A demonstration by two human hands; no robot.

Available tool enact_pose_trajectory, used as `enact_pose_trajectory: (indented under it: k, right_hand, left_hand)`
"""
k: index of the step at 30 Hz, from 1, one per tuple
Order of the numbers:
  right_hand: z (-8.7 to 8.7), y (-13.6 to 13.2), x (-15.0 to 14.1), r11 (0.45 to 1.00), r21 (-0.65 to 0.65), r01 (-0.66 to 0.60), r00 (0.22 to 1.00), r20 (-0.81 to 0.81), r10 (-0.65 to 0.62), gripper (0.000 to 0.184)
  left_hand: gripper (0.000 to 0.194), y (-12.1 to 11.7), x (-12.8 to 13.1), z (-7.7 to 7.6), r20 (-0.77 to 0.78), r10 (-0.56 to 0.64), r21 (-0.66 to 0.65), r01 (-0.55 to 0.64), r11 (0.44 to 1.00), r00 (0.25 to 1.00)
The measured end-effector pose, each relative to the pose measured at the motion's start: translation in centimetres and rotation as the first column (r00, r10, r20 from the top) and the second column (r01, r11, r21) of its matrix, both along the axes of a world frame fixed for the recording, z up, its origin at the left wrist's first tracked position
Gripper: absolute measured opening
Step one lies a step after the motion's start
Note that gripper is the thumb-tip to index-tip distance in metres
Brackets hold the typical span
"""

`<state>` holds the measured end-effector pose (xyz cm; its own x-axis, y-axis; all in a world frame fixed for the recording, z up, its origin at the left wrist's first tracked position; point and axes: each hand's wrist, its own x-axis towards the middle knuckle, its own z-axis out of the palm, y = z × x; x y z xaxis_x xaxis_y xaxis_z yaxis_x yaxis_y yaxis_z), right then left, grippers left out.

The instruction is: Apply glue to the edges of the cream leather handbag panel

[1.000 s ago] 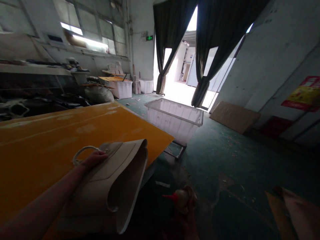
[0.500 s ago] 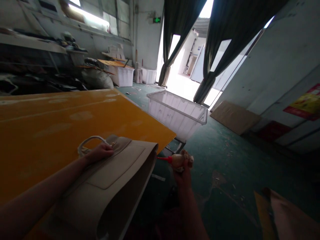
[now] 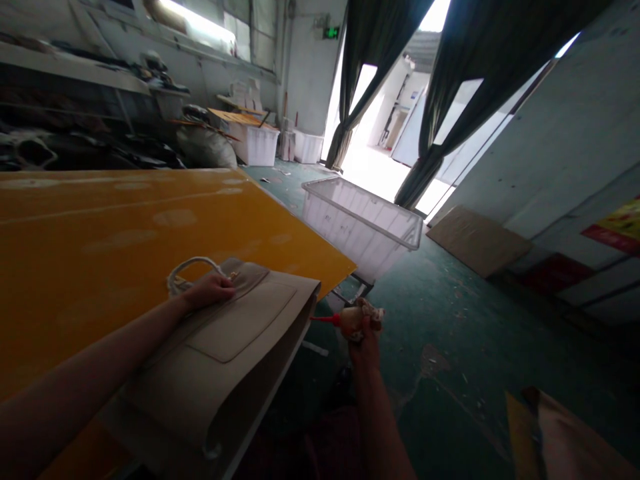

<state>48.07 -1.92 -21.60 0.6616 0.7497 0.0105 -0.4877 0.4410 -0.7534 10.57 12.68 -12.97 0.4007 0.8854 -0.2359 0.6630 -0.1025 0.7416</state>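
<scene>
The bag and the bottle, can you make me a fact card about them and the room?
Left hand: closed at the top of the bag, near its handle
Right hand: holds the bottle
Nozzle: red, pointing at the bag's open edge; can't tell if it touches
Bag: beige, open side toward the right hand
Table: orange
Beyond the table: white tub
Doorway: bright, with dark curtains
Floor: green, with scraps

The right hand [image 3: 366, 347] has raised the red-tipped bottle [image 3: 352, 324] from low beside the bag [image 3: 240, 333] up to its open edge [image 3: 313, 313].
</scene>
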Motion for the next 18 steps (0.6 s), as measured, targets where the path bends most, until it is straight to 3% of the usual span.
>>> enact_pose_trajectory:
  k: [4,11,15,18]
  right_hand:
    - [0.0,-1.2,-0.6,0.999,0.007,-0.048,0.997,-0.056,0.048,0.051]
    - [-0.6,-3.7,-2.5,0.993,-0.1,-0.064,0.99,-0.132,0.05,0.056]
    - [-0.5,-5.2,-3.5,0.987,-0.162,-0.005,0.98,-0.197,-0.027,0.069]
    - [-0.4,-6.2,-4.2,0.981,-0.192,-0.029,0.975,-0.22,-0.014,0.071]
  left_hand:
    - [0.039,0.0,-0.1,-0.1,0.005,0.006,0.007,-0.006,1.0,1.0]
    - [0.039,-0.2,-0.1,-0.4,0.029,0.014,0.014,-0.014,1.0,0.999]
    - [0.038,-0.3,-0.2,-0.5,0.049,0.017,0.018,-0.018,1.0,0.999]
    - [0.037,-0.3,-0.2,-0.6,0.059,0.024,0.012,-0.025,1.0,0.998]
